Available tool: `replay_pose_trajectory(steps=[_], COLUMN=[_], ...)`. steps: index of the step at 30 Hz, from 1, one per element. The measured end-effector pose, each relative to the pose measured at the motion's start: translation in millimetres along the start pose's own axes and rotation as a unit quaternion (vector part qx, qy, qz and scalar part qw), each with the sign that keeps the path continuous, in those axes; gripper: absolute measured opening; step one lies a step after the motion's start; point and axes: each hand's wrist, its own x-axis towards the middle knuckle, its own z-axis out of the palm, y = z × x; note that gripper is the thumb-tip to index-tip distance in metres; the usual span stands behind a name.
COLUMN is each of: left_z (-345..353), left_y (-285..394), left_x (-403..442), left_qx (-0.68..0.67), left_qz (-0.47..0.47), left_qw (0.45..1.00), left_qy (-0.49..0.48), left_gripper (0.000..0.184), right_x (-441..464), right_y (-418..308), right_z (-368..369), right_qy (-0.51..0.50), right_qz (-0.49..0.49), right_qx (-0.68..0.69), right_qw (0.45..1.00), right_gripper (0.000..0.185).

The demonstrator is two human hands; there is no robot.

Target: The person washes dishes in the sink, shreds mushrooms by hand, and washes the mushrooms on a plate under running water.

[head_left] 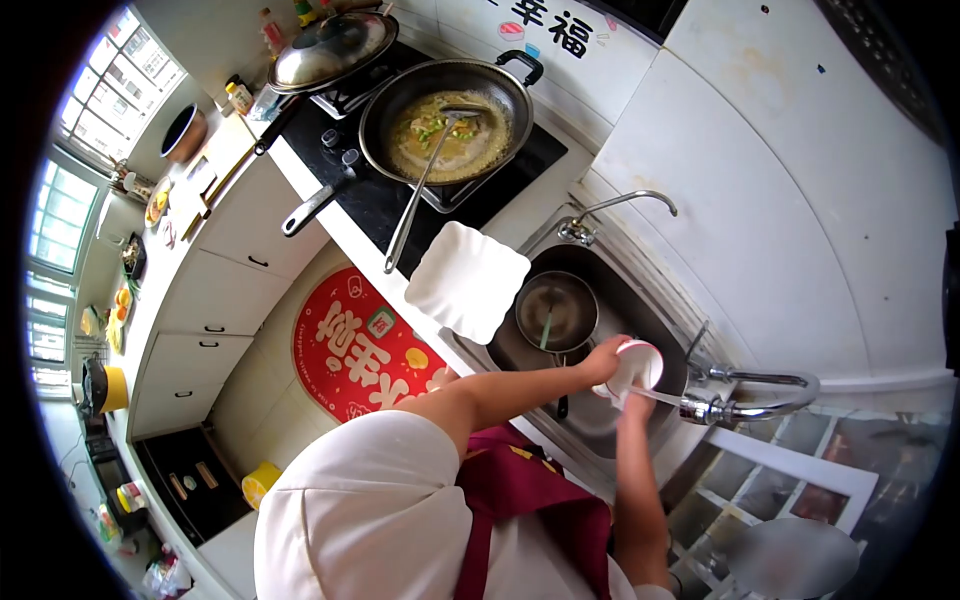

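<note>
Over the sink (598,440), my left hand (604,362) grips a white bowl (641,362) with a red rim. My right hand (637,402) is at the bowl's lower edge, its fingers partly hidden by the bowl and the water. Water runs from the faucet (703,407) toward the bowl and my right hand. A round pan (557,308) with liquid and a pale green utensil sits in the sink, left of my hands. The white square dish (467,282) rests beside the sink.
A wok (447,120) with food, broth and a metal spatula (425,195) stands on the black stove (350,205). Behind it is a lidded pan (335,50). A second tap (625,200) arches over the sink. A red mat (360,345) lies on the floor.
</note>
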Motion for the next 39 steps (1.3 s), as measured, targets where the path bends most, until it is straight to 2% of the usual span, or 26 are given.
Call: replay_pose_trajectory(steps=[1, 3, 4, 6, 7, 8, 11, 13, 14, 15, 16, 17, 18, 19, 22, 23, 25, 28, 29, 30, 31, 34, 35, 36, 38, 39], left_z=[3, 11, 20, 33, 42, 45, 30, 22, 12, 2, -8, -9, -6, 0, 12, 14, 6, -8, -8, -8, -8, -6, -11, -16, -20, -25], left_y=[12, 2, -13, -25, -47, -84, -70, -124, -88, -48, -41, -33, -13, 11, 33, 33, 24, -1, -4, -9, -20, 7, -11, -5, 26, 30], left_x=[-11, -11, -11, -12, -2, 9, 11, 55, 58, 59, 46, 55, 49, 38, 21, 20, 21, 23, 19, 16, 17, -7, -2, -3, -15, -14], left_qx=[-0.125, -0.371, -0.41, -0.481, -0.538, -0.466, -0.363, -0.31, 0.108, 0.532, 0.506, 0.457, 0.515, 0.532, 0.579, 0.595, 0.551, 0.386, 0.308, 0.226, 0.201, 0.095, 0.229, 0.305, 0.429, 0.458], left_qz=[-0.046, -0.122, -0.151, -0.206, -0.243, -0.212, -0.22, -0.326, -0.172, -0.038, 0.234, 0.19, 0.17, 0.188, 0.22, 0.228, 0.176, 0.082, 0.048, 0.013, -0.043, -0.01, 0.2, 0.268, 0.248, 0.293], left_qw=[0.991, 0.92, 0.899, 0.851, 0.797, 0.841, 0.891, 0.882, 0.957, 0.828, 0.828, 0.867, 0.838, 0.822, 0.78, 0.767, 0.811, 0.918, 0.95, 0.973, 0.978, 0.994, 0.951, 0.913, 0.866, 0.835], left_qy=[-0.007, -0.027, -0.035, -0.052, -0.128, -0.175, -0.159, -0.144, -0.207, -0.176, -0.063, -0.066, -0.066, -0.077, -0.083, -0.081, -0.084, -0.037, -0.001, 0.035, 0.041, 0.052, 0.063, 0.025, -0.068, -0.085], left_gripper=[0.052, 0.043, 0.04, 0.037, 0.034, 0.029, 0.024, 0.024, 0.03, 0.039, 0.026, 0.024, 0.024, 0.021, 0.021, 0.022, 0.02, 0.025, 0.027, 0.03, 0.039, 0.041, 0.049, 0.056, 0.06, 0.059], right_x=[-15, -31, -39, -47, -32, -22, -7, -1, 4, 12, 19, 21, 22, 31, 39, 41, 53, 86, 100, 30, 28, 0, -11, -7, 12, 11], right_y=[-3, 0, 2, -5, 7, 21, 22, 12, 8, 7, 5, -4, -12, -10, -14, -17, -9, 33, 51, -2, 15, 28, 27, 47, 101, 108], right_z=[6, 16, 22, 22, 12, -5, -31, -38, -39, -40, -40, -40, -37, -30, -12, -12, -19, -21, -12, -8, -3, 12, 14, 15, 10, 1], right_qy=[-0.002, 0.055, 0.083, 0.043, 0.024, 0.013, -0.011, 0.038, 0.06, 0.085, 0.106, 0.098, 0.086, 0.084, 0.078, 0.057, 0.034, -0.043, -0.052, 0.027, -0.01, -0.104, -0.133, -0.146, -0.174, -0.228], right_qz=[0.042, 0.001, -0.019, -0.094, -0.14, -0.179, -0.313, -0.382, -0.4, -0.413, -0.43, -0.417, -0.404, -0.366, -0.41, -0.435, -0.506, -0.405, -0.237, -0.132, -0.081, 0.038, 0.072, 0.075, 0.081, 0.064], right_qx=[0.113, 0.13, 0.139, 0.092, 0.036, -0.021, -0.19, -0.276, -0.303, -0.329, -0.354, -0.381, -0.406, -0.379, -0.592, -0.572, -0.504, -0.199, -0.192, -0.263, -0.16, 0.085, 0.153, 0.12, 0.054, 0.086], right_qw=[0.993, 0.99, 0.987, 0.99, 0.989, 0.984, 0.93, 0.881, 0.863, 0.845, 0.824, 0.82, 0.815, 0.846, 0.689, 0.693, 0.699, 0.891, 0.951, 0.955, 0.984, 0.99, 0.977, 0.979, 0.98, 0.968], right_gripper=[0.041, 0.043, 0.044, 0.052, 0.054, 0.056, 0.052, 0.052, 0.052, 0.048, 0.045, 0.039, 0.036, 0.034, 0.03, 0.03, 0.031, 0.032, 0.029, 0.029, 0.029, 0.031, 0.032, 0.038, 0.053, 0.058])
